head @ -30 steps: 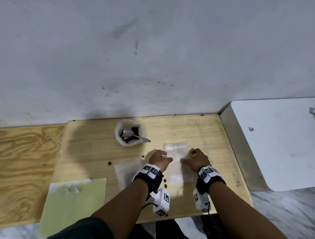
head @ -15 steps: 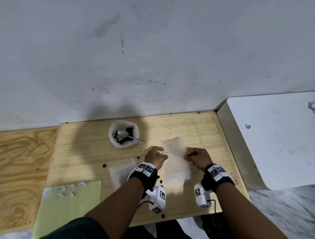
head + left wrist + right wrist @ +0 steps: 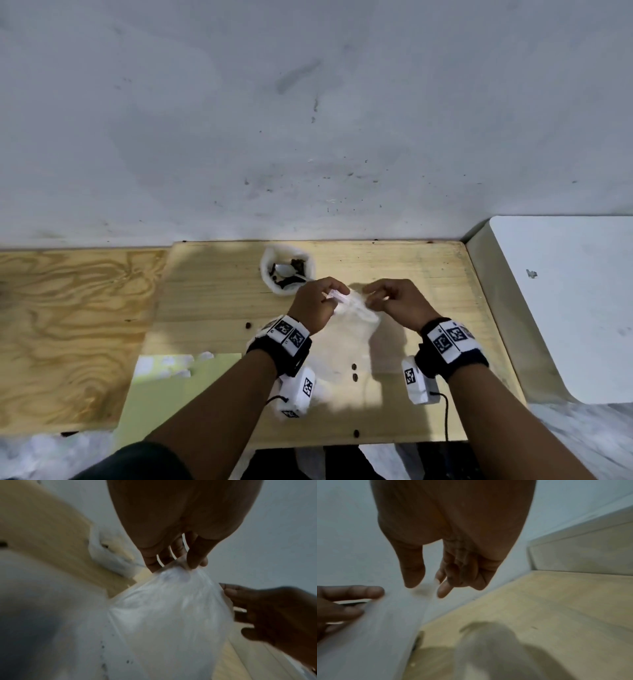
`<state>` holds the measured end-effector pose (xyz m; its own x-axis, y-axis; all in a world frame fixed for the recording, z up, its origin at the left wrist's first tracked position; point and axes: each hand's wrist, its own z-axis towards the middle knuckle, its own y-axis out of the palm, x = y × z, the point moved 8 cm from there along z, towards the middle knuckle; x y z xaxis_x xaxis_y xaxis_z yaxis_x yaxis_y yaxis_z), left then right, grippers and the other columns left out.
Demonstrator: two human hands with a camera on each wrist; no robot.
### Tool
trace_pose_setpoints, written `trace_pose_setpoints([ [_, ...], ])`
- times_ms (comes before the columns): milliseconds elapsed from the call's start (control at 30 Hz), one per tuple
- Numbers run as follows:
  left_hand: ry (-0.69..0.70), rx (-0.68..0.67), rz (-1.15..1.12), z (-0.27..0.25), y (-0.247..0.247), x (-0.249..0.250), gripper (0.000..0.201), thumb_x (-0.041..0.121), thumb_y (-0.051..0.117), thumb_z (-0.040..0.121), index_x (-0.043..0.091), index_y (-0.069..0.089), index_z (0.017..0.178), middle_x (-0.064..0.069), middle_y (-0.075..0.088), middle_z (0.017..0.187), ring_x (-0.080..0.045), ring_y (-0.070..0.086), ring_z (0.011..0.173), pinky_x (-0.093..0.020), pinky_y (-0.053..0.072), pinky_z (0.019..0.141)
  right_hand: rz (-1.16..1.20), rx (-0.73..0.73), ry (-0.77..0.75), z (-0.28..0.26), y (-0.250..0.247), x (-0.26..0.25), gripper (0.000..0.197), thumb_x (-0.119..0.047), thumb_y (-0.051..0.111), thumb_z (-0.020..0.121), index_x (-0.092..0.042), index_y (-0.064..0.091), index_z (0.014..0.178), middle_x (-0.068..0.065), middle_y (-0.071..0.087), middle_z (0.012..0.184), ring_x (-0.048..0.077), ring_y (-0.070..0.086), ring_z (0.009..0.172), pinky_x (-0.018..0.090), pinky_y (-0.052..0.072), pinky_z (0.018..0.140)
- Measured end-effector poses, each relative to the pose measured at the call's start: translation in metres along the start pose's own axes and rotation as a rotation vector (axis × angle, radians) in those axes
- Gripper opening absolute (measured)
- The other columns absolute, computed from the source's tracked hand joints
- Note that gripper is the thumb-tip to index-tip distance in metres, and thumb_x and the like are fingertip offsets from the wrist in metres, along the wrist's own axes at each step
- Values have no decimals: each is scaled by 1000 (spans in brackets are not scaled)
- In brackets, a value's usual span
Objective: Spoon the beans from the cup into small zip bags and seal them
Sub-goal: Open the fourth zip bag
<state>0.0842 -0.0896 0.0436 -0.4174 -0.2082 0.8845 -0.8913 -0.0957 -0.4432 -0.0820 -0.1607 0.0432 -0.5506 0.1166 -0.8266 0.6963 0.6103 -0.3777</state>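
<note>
A white cup [image 3: 287, 270] holding dark beans and a white spoon [image 3: 286, 272] stands at the back of the pale wooden board [image 3: 212, 298]. Just in front of it I hold a clear zip bag [image 3: 346, 329] up off the board, and it hangs down empty. My left hand [image 3: 318, 301] pinches the bag's top left corner between thumb and fingers [image 3: 195, 559]. My right hand [image 3: 394, 301] holds the top right edge, the plastic [image 3: 393, 615] running between its thumb and fingers [image 3: 412, 574]. The bag [image 3: 171, 608] is blurred in both wrist views.
Loose beans [image 3: 354, 377] lie on the board below the bag, one more at the left [image 3: 247, 324]. A green sheet [image 3: 178, 401] with white pieces sits front left. Plywood [image 3: 68, 325] lies left, a white table [image 3: 565, 308] right, a grey wall behind.
The bag lay flat on the board under both hands a second ago. Both hands have lifted it by its top edge and drawn closer together near the cup.
</note>
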Motion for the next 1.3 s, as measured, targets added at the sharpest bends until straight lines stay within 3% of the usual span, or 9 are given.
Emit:
trace_pose_setpoints([
  [100,25,136,56,-10,-35,-5,23,-5,63,77,15,72,85,15,60,71,8,55,63,-9,41,64,-21,-159,26,3,33,-25,18,5,76,74,-8,77,88,-2,71,68,7,63,65,26,58,67],
  [167,24,323,56,-22,-64,-11,19,2,71,72,20,71,81,15,66,80,5,58,73,-15,45,71,29,-232,77,3,55,-35,21,3,76,75,-11,77,90,-7,66,63,2,47,49,20,36,44],
  [300,-44,569,170,-48,-103,-17,22,40,77,68,29,59,64,14,63,73,-10,60,77,-26,45,73,193,-198,115,10,87,-43,25,-2,80,73,-17,77,93,-6,65,71,3,42,46,19,23,46],
  [433,-245,416,42,-49,-107,-33,40,51,73,74,17,59,59,5,63,56,-11,60,57,-17,46,61,253,-240,95,10,121,-63,24,-5,83,71,-16,77,92,-6,67,80,6,47,55,17,25,44],
  [667,-330,331,-299,-52,-116,-47,21,14,67,83,-4,63,75,-15,72,66,-27,71,61,-48,61,68,170,-211,88,12,131,-75,4,-23,78,81,-23,74,80,-12,57,59,7,40,54,17,30,47],
  [1033,-160,197,283,-41,-106,-26,46,43,44,70,9,28,43,-15,43,43,-28,48,46,-43,50,58,-34,100,-103,25,99,-79,28,-12,67,84,-17,50,63,12,71,74,9,51,50,24,40,53],
  [1133,-70,273,230,-46,-106,-21,37,56,62,62,25,42,58,7,54,73,-16,55,74,-32,50,69,7,40,-105,25,99,-81,22,-6,68,83,-18,53,71,-5,64,59,7,48,45,21,38,47],
  [1233,59,227,357,-44,-96,-19,71,66,78,43,26,40,87,7,47,115,-14,48,108,-32,42,83,145,-25,-93,24,101,-82,27,7,56,86,-17,48,78,-11,45,45,10,32,38,19,29,41],
  [1300,89,199,410,-40,-91,-21,83,65,82,35,24,36,91,6,45,116,-16,49,106,-34,43,85,187,-70,-96,23,103,-82,28,9,55,87,-16,47,76,-5,41,47,8,29,37,18,26,41],
])
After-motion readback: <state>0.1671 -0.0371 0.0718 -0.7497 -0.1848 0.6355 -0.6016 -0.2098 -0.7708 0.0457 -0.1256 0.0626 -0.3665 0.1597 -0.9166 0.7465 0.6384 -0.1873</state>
